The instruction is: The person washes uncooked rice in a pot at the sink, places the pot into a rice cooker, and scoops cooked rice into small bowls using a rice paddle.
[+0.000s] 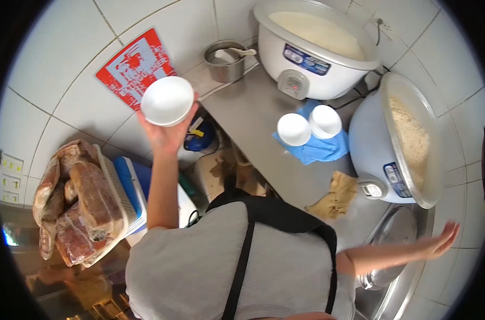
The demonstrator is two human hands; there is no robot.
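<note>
A small white bowl (168,100) rests in my left hand (169,134), which grips it from below with fingers around its sides. The bowl looks empty and is held up in front of a red and white sign (136,66) on the tiled wall. My right hand (441,243) is stretched out to the right with fingers extended and nothing in it, near a round metal lid (397,234). Two stacks of white bowls (294,129) sit on a blue cloth (320,150) on the steel counter (253,125).
Two large rice cookers, one upright (312,58) and one tilted (378,138), stand open with grain inside. A metal pot (225,61) holds a white scoop. A brown cloth (334,196) lies on the counter. Wrapped meat (88,197) fills a crate at left.
</note>
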